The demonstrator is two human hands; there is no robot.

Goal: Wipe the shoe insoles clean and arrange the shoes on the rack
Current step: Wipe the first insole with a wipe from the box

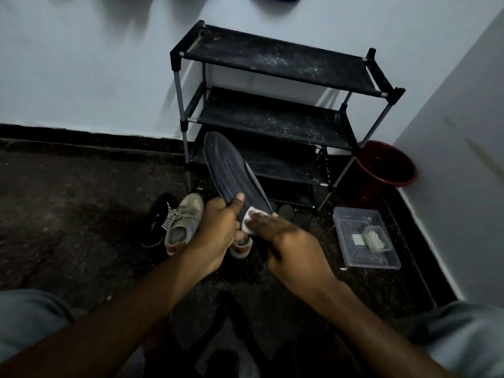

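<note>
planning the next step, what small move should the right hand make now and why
Probably slide the right hand and its white wipe up the insole toward the far tip: the wipe sits near the end the left hand grips, most length lies ahead.

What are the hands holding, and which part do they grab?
The left hand holds the dark insole by its lower end. The right hand presses a white wipe onto it.
</note>
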